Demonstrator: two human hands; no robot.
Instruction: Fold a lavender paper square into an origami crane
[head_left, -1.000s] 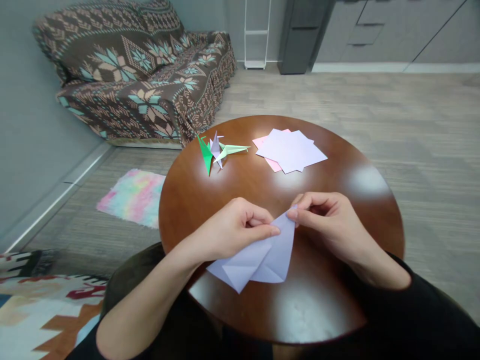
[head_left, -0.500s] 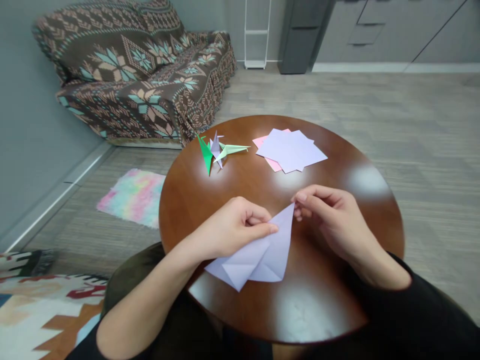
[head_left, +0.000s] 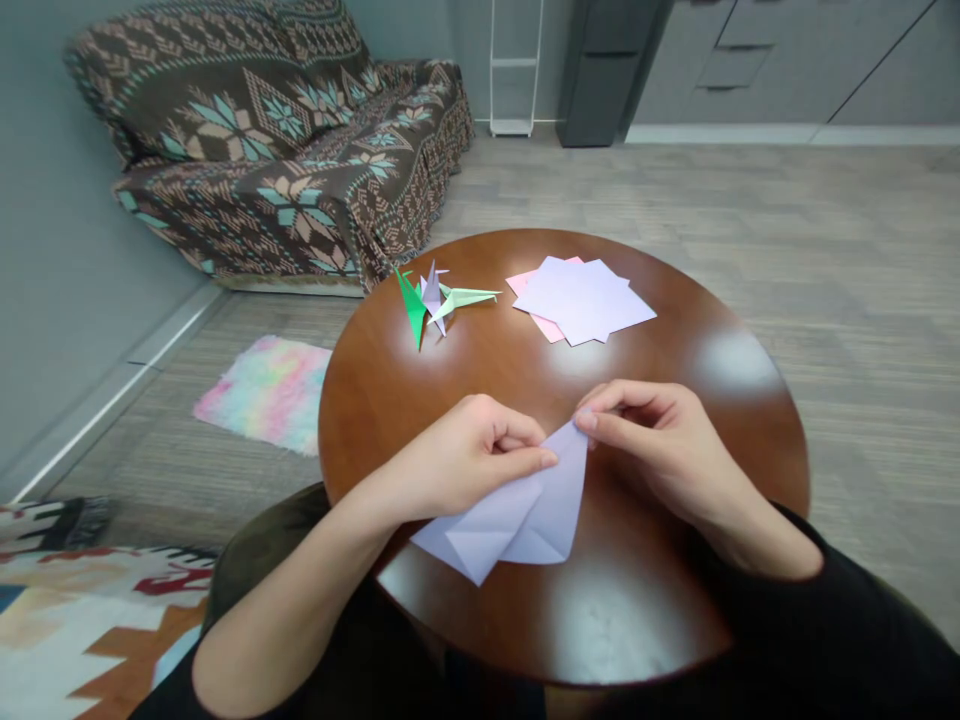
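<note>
My left hand (head_left: 469, 455) pinches the upper fold of a partly folded pale lilac paper square (head_left: 517, 515) lying on the round brown wooden table (head_left: 675, 620) before me. My right hand (head_left: 660, 440) pinches its top corner. Uneven pulling could skew the crease or tear the corner. Half a second ago my right fingers were looser, the corner higher.
</note>
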